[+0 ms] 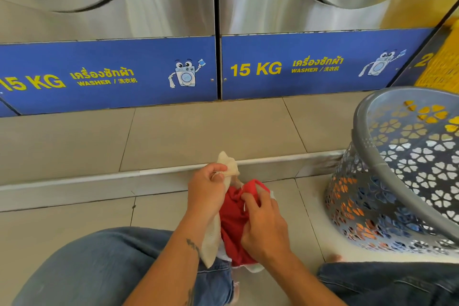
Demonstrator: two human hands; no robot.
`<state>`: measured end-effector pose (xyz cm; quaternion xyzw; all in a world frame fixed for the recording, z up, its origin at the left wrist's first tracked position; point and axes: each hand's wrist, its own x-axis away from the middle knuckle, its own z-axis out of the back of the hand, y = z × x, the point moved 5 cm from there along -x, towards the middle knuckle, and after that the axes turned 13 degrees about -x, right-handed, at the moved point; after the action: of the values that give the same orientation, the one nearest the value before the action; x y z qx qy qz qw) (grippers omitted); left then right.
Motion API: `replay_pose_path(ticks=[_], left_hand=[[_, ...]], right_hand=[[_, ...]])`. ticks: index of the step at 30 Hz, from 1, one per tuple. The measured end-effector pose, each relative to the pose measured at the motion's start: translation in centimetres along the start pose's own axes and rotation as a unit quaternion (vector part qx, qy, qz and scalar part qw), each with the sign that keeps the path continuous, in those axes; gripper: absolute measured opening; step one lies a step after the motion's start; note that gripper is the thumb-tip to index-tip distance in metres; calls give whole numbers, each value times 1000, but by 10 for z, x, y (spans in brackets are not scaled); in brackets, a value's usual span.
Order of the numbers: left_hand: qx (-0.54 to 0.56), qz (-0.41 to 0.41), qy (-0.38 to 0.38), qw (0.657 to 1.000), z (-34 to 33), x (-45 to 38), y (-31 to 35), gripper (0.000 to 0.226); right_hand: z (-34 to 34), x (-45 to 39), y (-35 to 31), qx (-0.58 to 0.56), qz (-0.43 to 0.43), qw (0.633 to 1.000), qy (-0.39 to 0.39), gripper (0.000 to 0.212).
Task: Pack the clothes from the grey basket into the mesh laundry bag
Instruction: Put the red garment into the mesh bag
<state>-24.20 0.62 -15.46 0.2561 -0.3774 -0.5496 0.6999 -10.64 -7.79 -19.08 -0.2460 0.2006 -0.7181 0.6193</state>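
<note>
A white mesh laundry bag (211,243) hangs between my knees with a red garment (234,231) bunched at its mouth. My left hand (207,187) pinches the bag's upper edge and holds it up. My right hand (264,222) is closed on the red garment at the opening, pressing it down. The grey basket (372,156) with flower-shaped holes stands tilted on the floor at the right, apart from both hands. Orange and blue cloth shows through its lower wall; its inside is mostly hidden.
Two steel washers with blue "15 KG" panels (298,67) stand close ahead on a raised tiled step (173,171). My jeans-clad legs (99,268) flank the bag. A yellow basket (439,69) sits behind the grey one at far right.
</note>
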Motion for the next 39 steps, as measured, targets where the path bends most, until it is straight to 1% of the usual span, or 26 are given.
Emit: replay_pose_path(ticks=[2, 4, 5, 8, 10, 12, 13, 16, 18, 19, 21, 23, 24, 26, 27, 28, 29, 31, 32, 33, 34, 35, 36, 37, 39], left_hand=[[-9, -5, 2, 1000, 1, 1, 0, 30], [-2, -7, 0, 1000, 2, 3, 0, 30], [3, -7, -7, 1000, 2, 4, 1, 30], [30, -2, -38, 999, 1, 5, 5, 29], [56, -1, -42, 998, 3, 6, 7, 29], [70, -8, -61, 996, 4, 6, 11, 29], [69, -15, -81, 994, 3, 6, 13, 29], [55, -25, -128, 990, 1, 7, 17, 32], [54, -17, -131, 990, 1, 8, 15, 33], [56, -11, -131, 990, 1, 8, 15, 32], [81, -2, -137, 987, -1, 10, 15, 32], [122, 5, -155, 980, -3, 13, 16, 34], [129, 6, -164, 978, -5, 14, 16, 34], [108, 8, -173, 979, -9, 16, 14, 32], [84, 11, -170, 982, -11, 15, 11, 32], [58, 15, -165, 985, -12, 15, 8, 31], [39, 19, -158, 987, -13, 13, 6, 31], [21, 24, -139, 990, -13, 10, 3, 31], [17, 26, -126, 992, -13, 9, 2, 31], [14, 28, -114, 993, -13, 8, 2, 31], [10, 28, -104, 994, -13, 8, 3, 30], [4, 27, -100, 995, -14, 8, 4, 30], [-2, 24, -98, 995, -15, 10, 5, 30], [-7, 20, -98, 995, -16, 12, 7, 31], [-15, 11, -102, 995, -17, 16, 11, 31]], right_hand=[[2, 2, -3, 0, 18, 1000, 1, 56], [4, 4, -10, -18, 78, 997, 8, 53], [3, 4, -14, -30, 112, 993, -1, 54], [-8, 2, -22, -29, 192, 980, -50, 55], [-19, -4, -18, 12, 212, 973, -89, 61], [-29, -15, -10, 82, 195, 965, -156, 65], [-33, -21, -6, 113, 177, 959, -188, 63], [-38, -37, 1, 165, 121, 949, -242, 40], [-41, -48, 1, 182, 72, 944, -265, 29], [-43, -52, 0, 196, 48, 939, -277, 28], [-49, -59, 0, 242, 21, 922, -302, 33], [-51, -59, 3, 285, 12, 903, -322, 43], [-50, -56, 7, 300, 8, 896, -327, 45], [-45, -49, 20, 301, 1, 896, -328, 42], [-42, -45, 26, 282, 1, 904, -321, 40], [-36, -42, 31, 245, 8, 920, -307, 39], [-30, -38, 34, 184, 23, 941, -283, 39], [-10, -27, 36, 28, 59, 977, -201, 38], [2, -21, 39, -34, 69, 986, -148, 37], [12, -14, 43, -70, 72, 991, -91, 34], [21, -7, 48, -81, 70, 993, -46, 33], [25, 0, 52, -79, 56, 995, -24, 35], [27, 6, 55, -76, 24, 996, -29, 43], [26, 11, 57, -75, -20, 996, -53, 54], [19, 20, 62, -63, -98, 985, -127, 76]])
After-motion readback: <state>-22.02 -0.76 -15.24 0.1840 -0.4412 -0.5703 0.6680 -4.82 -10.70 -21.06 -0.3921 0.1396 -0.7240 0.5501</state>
